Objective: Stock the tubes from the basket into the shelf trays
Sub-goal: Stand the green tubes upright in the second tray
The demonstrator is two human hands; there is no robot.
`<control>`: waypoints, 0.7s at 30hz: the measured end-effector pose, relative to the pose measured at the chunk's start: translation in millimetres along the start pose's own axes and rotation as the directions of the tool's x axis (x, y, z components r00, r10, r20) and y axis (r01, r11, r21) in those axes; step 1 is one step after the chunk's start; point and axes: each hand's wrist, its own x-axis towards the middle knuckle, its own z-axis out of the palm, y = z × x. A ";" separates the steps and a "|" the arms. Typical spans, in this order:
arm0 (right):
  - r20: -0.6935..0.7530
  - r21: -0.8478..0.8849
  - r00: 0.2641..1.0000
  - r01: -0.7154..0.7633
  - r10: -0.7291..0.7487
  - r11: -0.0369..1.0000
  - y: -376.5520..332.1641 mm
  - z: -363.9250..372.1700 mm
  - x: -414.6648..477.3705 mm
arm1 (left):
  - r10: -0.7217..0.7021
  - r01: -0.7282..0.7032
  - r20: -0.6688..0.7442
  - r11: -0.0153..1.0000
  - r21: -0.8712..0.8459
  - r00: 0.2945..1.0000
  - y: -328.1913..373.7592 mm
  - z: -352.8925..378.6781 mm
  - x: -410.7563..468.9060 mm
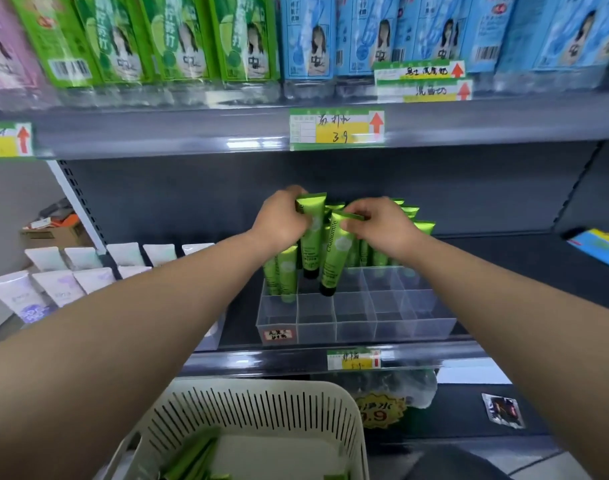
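My left hand grips the flat top end of a green tube that hangs cap-down over the clear divided tray on the middle shelf. My right hand pinches the top of a second green tube, its black cap just above a tray compartment. Several more green tubes stand in the tray's back and left compartments; the front compartments hold nothing. A cream slotted basket sits below at the bottom, with a few green tubes lying in it.
White and lilac tubes stand in trays to the left on the same shelf. Green and blue cartons fill the upper shelf, its edge close above my hands. A blue packet lies far right; a cardboard box sits left.
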 end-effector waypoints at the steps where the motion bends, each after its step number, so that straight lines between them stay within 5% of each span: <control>1: -0.010 0.000 1.000 -0.004 0.004 1.000 1.9 0.8 3.5 | -0.004 0.004 0.006 1.000 0.027 1.000 -1.1 1.8 4.2; 21: 0.119 -0.070 0.993 0.034 -0.025 0.997 38.3 49.1 33.9 | 0.054 -0.090 0.150 0.966 0.243 0.987 -21.7 16.7 39.1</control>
